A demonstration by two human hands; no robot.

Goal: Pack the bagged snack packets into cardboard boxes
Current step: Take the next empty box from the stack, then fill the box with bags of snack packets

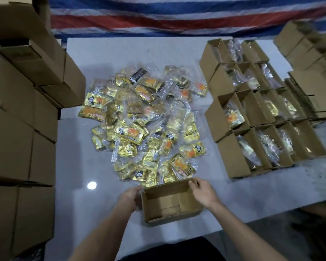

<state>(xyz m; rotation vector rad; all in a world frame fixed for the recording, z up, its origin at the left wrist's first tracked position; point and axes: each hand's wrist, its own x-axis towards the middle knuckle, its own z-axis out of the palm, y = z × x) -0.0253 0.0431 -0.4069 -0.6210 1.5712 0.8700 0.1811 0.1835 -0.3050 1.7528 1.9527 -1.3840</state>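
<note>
An empty open cardboard box point(188, 205) sits on the white table near its front edge. My left hand point(130, 196) grips the box's left end wall. My right hand point(202, 191) holds the far right corner of its rim, fingers curled over the edge. Just beyond the box lies a big heap of clear bags holding gold and orange snack packets point(145, 121), spread over the middle of the table. Nothing lies inside the box I hold.
Several open boxes point(252, 117) with bagged packets in them stand in rows on the right of the white table point(94, 204). Flat folded boxes point(312, 91) are stacked at the far right. Tall stacks of closed cartons point(21, 129) line the left side.
</note>
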